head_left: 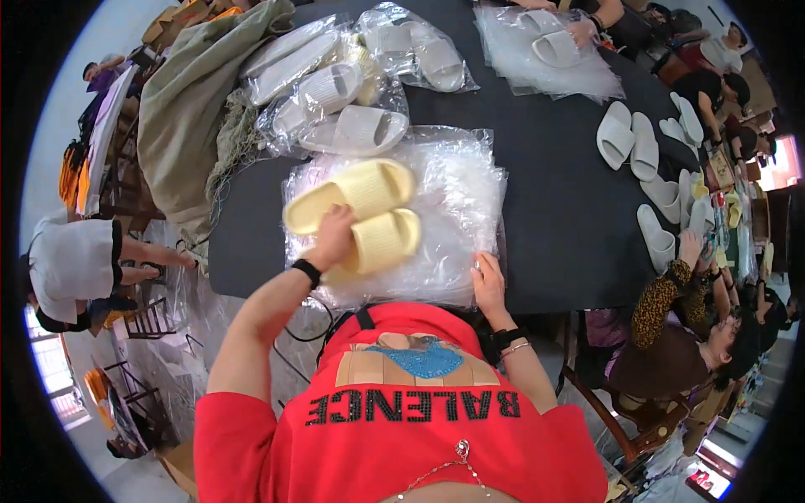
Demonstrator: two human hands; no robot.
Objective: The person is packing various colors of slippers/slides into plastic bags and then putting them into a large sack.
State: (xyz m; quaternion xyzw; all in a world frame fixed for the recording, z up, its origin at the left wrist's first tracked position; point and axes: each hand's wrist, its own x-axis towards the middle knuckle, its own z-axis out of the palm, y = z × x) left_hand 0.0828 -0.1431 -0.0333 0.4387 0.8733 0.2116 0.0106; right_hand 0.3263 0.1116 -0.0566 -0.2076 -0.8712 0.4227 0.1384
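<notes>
A pair of pale yellow slippers (pixel 381 243) lies over a stack of clear plastic bags (pixel 457 184) on the dark table in front of me. My left hand (pixel 337 236) has its fingers closed on the slippers, near the heel of the closer one, which is a little blurred. At the stack's right edge, my right hand (pixel 487 281) pinches the rim of a bag between thumb and fingers. Both wrists carry dark bands.
Bagged white slippers (pixel 360 126) are heaped beyond the stack, beside a large olive sack (pixel 180 117). Loose white slippers (pixel 629 138) lie on the table's right side. Across the table, another person's hand (pixel 582 32) handles slippers over plastic bags. A co-worker sits at the right.
</notes>
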